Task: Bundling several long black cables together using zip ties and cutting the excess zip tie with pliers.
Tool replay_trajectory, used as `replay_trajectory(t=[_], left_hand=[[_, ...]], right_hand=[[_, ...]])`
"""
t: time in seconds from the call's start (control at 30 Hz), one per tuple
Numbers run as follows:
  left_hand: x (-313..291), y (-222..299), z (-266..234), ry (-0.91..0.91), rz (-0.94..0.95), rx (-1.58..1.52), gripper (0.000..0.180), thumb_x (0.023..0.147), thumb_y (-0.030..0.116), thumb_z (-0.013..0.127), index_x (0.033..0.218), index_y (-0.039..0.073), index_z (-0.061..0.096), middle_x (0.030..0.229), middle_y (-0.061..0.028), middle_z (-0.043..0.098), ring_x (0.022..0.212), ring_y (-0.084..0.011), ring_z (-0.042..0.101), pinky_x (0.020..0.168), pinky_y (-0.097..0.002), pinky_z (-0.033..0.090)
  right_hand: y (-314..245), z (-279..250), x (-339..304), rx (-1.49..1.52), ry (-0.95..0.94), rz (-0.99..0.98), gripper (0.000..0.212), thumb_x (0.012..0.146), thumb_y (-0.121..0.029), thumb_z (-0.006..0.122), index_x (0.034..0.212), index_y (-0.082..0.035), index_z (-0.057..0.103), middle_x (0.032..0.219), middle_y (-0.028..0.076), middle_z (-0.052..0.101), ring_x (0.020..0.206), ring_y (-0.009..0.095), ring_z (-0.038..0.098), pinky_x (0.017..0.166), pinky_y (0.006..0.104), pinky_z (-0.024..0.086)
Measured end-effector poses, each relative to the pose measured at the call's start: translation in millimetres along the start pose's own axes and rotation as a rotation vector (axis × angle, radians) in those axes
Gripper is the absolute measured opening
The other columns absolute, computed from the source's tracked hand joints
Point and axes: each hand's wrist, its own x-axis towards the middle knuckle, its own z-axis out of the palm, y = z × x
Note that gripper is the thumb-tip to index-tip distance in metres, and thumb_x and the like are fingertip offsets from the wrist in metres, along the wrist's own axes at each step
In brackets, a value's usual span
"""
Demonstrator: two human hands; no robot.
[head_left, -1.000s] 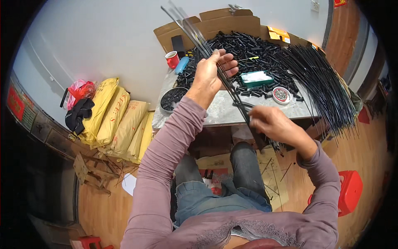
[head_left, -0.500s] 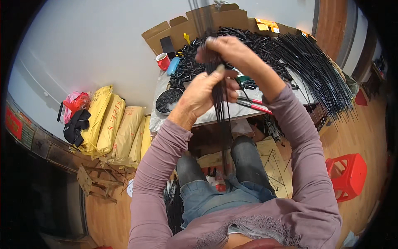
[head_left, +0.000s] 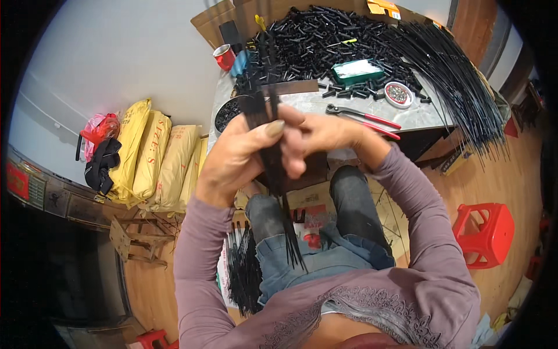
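A bundle of long, thin black strands [head_left: 271,171] slants in front of me, its lower ends spread over my lap and its upper part blurred. My left hand [head_left: 229,154] is closed around its middle, thumb across the front. Beside it, my right hand [head_left: 319,136] has its fingers curled against the strands at the bundle's right side. Some strands rise separately above the right fingers, blurred by motion. Beyond the hands, red-handled pliers [head_left: 372,121] lie on the grey table [head_left: 314,107], near a heap of short black tubular pieces [head_left: 308,38].
A green box [head_left: 356,71] and a small round dish [head_left: 399,94] stand by the heap. Long black rods [head_left: 447,81] overhang the table's right end. At left are a red mug [head_left: 224,57], a bowl [head_left: 224,116] and yellow sacks [head_left: 152,157]. A red stool [head_left: 485,235] stands right.
Both hands and the bundle have come down and nearer to me, the left hand shifting left. The right hand has moved from above the left to beside it. The view has tilted slightly.
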Motion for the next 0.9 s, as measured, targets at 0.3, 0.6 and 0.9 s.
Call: replay_trajectory(t=[0.3, 0.6, 0.9], left_hand=[[-3, -6, -17, -0.032, 0.162, 0.045, 0.026, 0.094, 0.013, 0.053, 0.112, -0.006, 0.055, 0.087, -0.0193, 0.067, 0.08, -0.0318, 0.068, 0.075, -0.0409, 0.056], [75, -136, -99, 0.105, -0.079, -0.026, 0.035, 0.094, 0.022, 0.057, 0.117, -0.004, 0.053, 0.101, -0.0169, 0.065, 0.093, -0.0273, 0.066, 0.086, -0.038, 0.054], [76, -133, -107, 0.068, -0.137, -0.032, 0.045, 0.09, 0.024, 0.063, 0.121, -0.007, 0.051, 0.101, -0.0159, 0.065, 0.092, -0.0249, 0.066, 0.085, -0.0356, 0.054]], right_hand=[[55, -75, 66, -0.896, 0.337, -0.218, 0.017, 0.075, -0.015, 0.067, 0.09, -0.007, 0.065, 0.08, 0.005, 0.065, 0.077, 0.023, 0.063, 0.069, 0.036, 0.048], [72, -178, 44, -0.702, 0.22, 0.347, 0.064, 0.081, -0.015, 0.064, 0.139, -0.004, 0.04, 0.133, 0.012, 0.053, 0.121, 0.029, 0.051, 0.099, 0.0459, 0.042], [25, -79, 51, 0.419, 0.28, 0.094, 0.04, 0.097, -0.022, 0.05, 0.128, 0.004, 0.047, 0.113, 0.016, 0.061, 0.105, 0.03, 0.062, 0.095, 0.0418, 0.05]])
